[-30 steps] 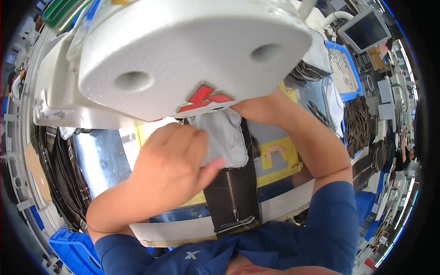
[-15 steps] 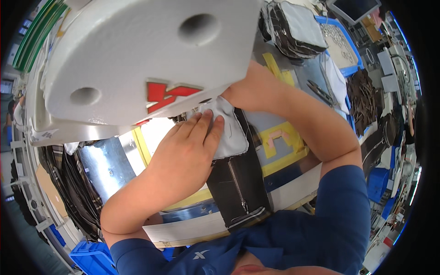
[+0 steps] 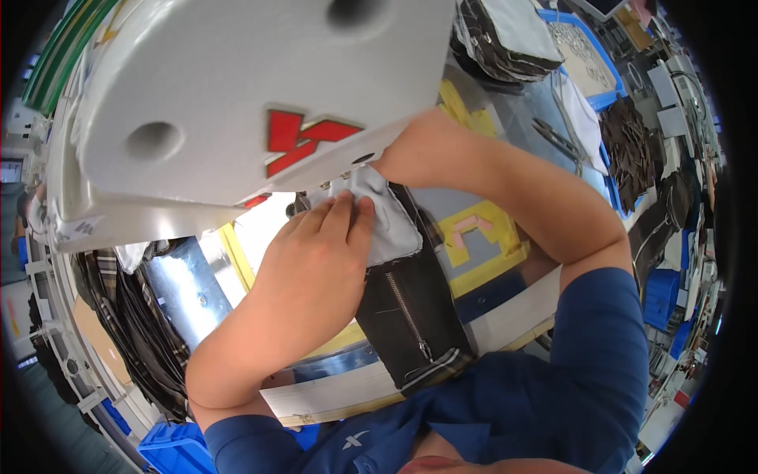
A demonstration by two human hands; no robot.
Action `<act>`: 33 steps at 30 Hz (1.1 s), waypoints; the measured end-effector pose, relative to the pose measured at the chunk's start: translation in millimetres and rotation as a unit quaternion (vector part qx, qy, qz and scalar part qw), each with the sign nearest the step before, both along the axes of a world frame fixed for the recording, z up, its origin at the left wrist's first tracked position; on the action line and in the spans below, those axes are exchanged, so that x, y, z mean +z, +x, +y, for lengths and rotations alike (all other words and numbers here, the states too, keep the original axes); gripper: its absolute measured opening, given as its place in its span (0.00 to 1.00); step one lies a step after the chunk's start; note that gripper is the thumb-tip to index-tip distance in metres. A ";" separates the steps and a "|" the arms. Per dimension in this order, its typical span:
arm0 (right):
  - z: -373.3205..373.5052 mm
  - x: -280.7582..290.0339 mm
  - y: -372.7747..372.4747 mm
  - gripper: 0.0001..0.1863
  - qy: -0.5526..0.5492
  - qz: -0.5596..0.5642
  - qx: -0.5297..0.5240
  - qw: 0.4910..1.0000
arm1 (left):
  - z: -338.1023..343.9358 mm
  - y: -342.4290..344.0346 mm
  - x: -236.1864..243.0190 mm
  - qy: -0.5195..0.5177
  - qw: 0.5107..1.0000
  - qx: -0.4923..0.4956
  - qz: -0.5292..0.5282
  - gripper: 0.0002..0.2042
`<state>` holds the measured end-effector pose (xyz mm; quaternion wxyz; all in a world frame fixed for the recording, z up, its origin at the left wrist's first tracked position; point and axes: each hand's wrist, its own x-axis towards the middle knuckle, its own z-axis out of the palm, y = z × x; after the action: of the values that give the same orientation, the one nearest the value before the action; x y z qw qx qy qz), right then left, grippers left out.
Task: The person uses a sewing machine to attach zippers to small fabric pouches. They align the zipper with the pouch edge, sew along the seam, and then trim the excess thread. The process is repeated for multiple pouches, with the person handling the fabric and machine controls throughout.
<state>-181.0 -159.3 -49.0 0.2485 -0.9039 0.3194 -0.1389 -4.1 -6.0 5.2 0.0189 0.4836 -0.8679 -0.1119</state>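
Note:
A white sewing machine head [image 3: 213,87] fills the upper left and hides its needle area. Below it lies a black fabric piece [image 3: 383,316] with a metal zipper [image 3: 408,312] running toward me. On its far part sits a light grey cloth patch [image 3: 392,229]. My left hand [image 3: 320,249] rests flat on the patch with fingers stretched out. My right hand [image 3: 418,150] is at the patch's far right edge, its fingers hidden behind the machine head.
Yellow tape [image 3: 493,268] marks the metal work plate. Thread snips [image 3: 557,138] lie to the right, beyond my right forearm. A stack of fabric pieces [image 3: 513,39], a blue tray of small metal parts [image 3: 584,59] and brown scraps [image 3: 632,150] stand farther right. Dark garments [image 3: 130,324] hang at left.
The view has shifted slightly. My left hand still presses on the patch, and the patch and black fabric have slid a little way farther under the machine head.

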 end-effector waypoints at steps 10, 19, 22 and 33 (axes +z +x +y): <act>3.0 5.6 -5.8 0.10 -0.033 -0.020 -0.022 0.999 | 9.4 3.6 2.2 -0.001 0.999 -0.005 -0.038 0.35; 2.2 1.5 -4.9 0.14 -0.109 -0.039 0.030 0.993 | 15.0 2.0 -2.7 -0.034 0.999 -0.006 -0.015 0.26; 6.5 13.6 -2.5 0.15 -0.055 -0.004 0.012 0.998 | 15.8 3.3 -5.4 -0.023 0.999 -0.008 -0.022 0.28; 3.6 -14.1 -12.0 0.12 -0.130 0.014 0.008 0.991 | 19.8 2.2 -6.1 -0.024 0.998 -0.018 -0.051 0.28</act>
<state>-193.0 -155.7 -63.1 0.1254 -0.9328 0.2948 -0.1651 -1.9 13.8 -0.9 -0.0154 0.4721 -0.8789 -0.0665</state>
